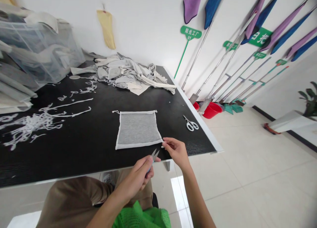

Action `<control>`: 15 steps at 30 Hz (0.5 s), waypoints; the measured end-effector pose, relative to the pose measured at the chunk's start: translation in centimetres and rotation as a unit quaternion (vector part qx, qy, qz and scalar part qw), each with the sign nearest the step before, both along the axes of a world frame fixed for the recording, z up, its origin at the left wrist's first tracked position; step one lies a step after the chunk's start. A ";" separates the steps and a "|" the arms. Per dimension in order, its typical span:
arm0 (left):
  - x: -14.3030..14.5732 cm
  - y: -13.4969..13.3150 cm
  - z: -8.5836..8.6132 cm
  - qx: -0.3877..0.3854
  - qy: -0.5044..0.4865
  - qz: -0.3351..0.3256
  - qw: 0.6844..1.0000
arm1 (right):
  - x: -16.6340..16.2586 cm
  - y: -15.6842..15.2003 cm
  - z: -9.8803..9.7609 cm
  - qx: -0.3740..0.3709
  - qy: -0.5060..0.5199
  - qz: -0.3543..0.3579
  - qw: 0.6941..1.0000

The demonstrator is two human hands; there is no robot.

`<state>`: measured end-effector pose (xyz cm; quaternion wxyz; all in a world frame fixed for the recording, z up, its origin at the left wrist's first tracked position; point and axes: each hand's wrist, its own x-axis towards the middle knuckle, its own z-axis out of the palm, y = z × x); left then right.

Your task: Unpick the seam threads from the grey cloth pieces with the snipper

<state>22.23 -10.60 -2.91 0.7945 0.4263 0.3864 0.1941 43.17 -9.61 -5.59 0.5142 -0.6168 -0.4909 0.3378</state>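
A grey square cloth (137, 129) with a white stitched border lies flat on the black table (81, 145), near its front edge. My right hand (176, 151) is closed in a pinch at the cloth's near right corner, on the border or a loose thread there. My left hand (139, 175) is wrapped round small thread snips (155, 154), whose blades point up toward that same corner, a little short of it. Both hands hover at the table's front edge, above my lap.
White-handled scissors (190, 123) lie right of the cloth. A heap of grey cloth pieces (128, 74) sits at the back, white thread trimmings (32, 124) at the left, clear bags of fabric (37, 49) behind them. Mops (223, 62) lean on the right wall by a red bucket (211, 110).
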 end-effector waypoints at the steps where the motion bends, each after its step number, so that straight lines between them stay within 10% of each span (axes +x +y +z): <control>1: 0.3 0.2 0.0 0.001 0.009 -0.004 1.000 | -0.1 -0.3 0.1 0.000 -0.033 -0.015 0.999; 7: 1.7 0.7 -0.5 -0.019 0.022 -0.006 1.000 | -1.1 -1.8 1.4 0.011 -0.242 -0.082 0.967; 15: 2.9 0.8 0.5 -0.086 -0.004 0.023 0.996 | -1.8 -2.7 0.2 0.024 -0.106 -0.100 0.989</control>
